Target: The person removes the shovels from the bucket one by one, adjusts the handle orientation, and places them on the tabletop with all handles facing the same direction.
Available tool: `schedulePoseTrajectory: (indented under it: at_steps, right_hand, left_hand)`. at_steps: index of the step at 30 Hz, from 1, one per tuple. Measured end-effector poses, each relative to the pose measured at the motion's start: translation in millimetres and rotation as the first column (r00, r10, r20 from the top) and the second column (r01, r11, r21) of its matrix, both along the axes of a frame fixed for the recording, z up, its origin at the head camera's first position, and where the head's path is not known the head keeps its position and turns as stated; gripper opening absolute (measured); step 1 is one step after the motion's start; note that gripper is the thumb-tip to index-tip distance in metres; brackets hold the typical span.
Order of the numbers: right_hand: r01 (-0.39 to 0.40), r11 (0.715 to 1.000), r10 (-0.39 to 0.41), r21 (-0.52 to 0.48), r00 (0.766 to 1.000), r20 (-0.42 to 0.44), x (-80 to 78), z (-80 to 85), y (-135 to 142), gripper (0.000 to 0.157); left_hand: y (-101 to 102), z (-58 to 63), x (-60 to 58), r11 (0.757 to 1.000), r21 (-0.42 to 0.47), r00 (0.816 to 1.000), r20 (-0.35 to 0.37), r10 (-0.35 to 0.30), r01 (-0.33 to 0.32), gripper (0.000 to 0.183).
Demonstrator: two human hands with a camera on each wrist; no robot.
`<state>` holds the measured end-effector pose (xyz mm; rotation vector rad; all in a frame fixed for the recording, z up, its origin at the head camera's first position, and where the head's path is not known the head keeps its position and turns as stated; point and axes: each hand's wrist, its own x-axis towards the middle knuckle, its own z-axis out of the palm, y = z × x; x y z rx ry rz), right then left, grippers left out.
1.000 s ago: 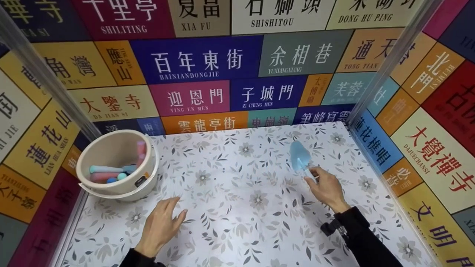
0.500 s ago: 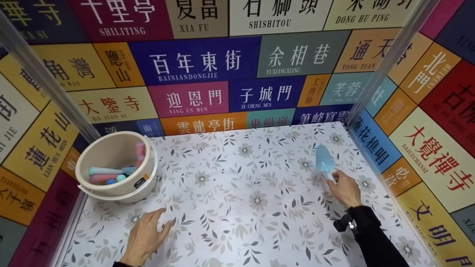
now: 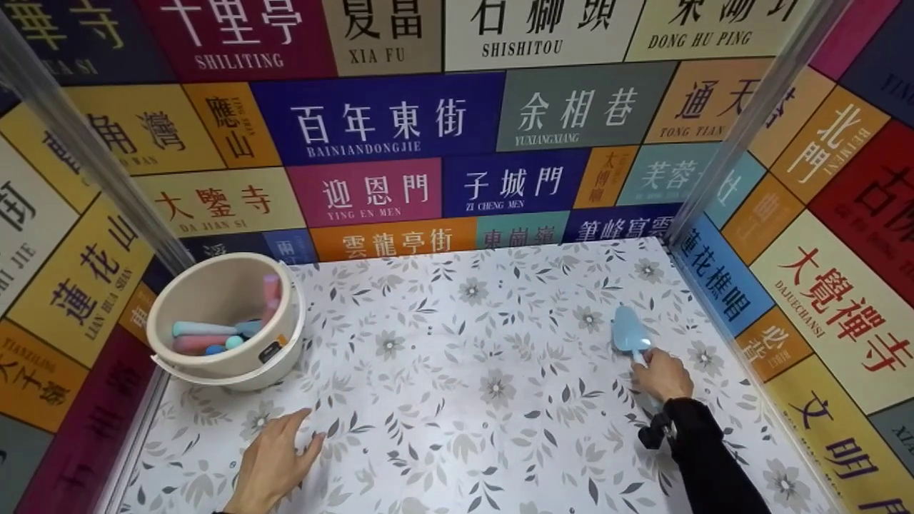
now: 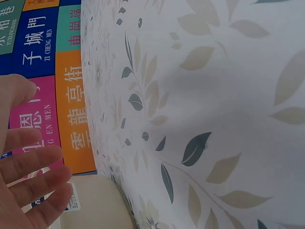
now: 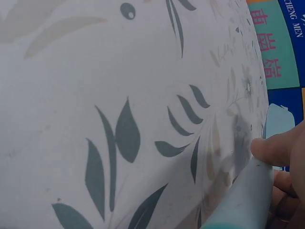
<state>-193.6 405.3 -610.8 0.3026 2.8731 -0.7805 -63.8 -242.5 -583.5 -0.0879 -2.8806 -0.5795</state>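
On the right of the head view, my right hand grips the handle of a light blue toy shovel. Its blade points away from me, close over the flowered tabletop. In the right wrist view the pale handle runs under my thumb, and part of the blade shows beyond the hand. My left hand holds nothing at the lower left, its fingers relaxed and spread apart, also plain in the left wrist view. Beyond it stands a cream bucket with pink, blue and teal toys inside.
A white floral cloth covers the tabletop. Walls with colourful Chinese street-name panels close in the back and both sides. Clear corner posts rise at the back left and right. The bucket's white handle hangs down its front.
My right hand has moved right with the shovel, then the blade has come nearer to me and tilted. My left hand has drawn back toward the lower left. The bucket has stayed put.
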Motion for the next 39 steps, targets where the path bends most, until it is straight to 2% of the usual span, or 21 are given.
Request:
schedulePoseTrajectory:
  at_steps: [5, 12, 21, 29, 35, 39]
  right_hand:
    - [-0.001, 1.000, 0.000, 0.009, 1.000, 0.031, -2.9, -3.5, 1.5, 0.031]
    - [-0.049, 0.999, 0.048, 0.011, 0.998, 0.028, -6.8, -4.5, -0.3, 0.034]
    - [-0.050, 0.998, 0.050, 0.044, 0.999, 0.010, -4.4, -0.6, -3.4, 0.043]
    - [-0.020, 0.999, 0.019, 0.032, 1.000, 0.014, -6.1, -4.1, -3.6, 0.025]
    - [-0.032, 0.999, 0.032, 0.033, 0.999, 0.011, -5.1, -1.8, -3.6, 0.028]
    - [-0.044, 0.999, 0.044, 0.017, 0.999, 0.013, -2.4, 2.1, -2.1, 0.032]
  left_hand:
    - [-0.2, 1.9, -1.4, 1.000, -0.005, 0.999, 0.054, 0.007, -0.006, 0.040]
    - [0.0, 3.0, -1.9, 1.000, -0.005, 0.995, 0.101, 0.017, -0.017, 0.040]
    - [2.9, -1.4, 1.0, 1.000, -0.020, 1.000, -0.009, 0.006, -0.006, 0.038]
    - [3.9, -4.5, 2.4, 0.999, -0.031, 0.995, -0.099, -0.020, 0.017, 0.038]
    - [3.9, -5.2, 3.0, 0.999, -0.045, 0.992, -0.121, -0.025, 0.020, 0.037]
    - [4.5, -3.2, 2.0, 0.999, -0.038, 0.994, -0.104, -0.021, 0.017, 0.037]
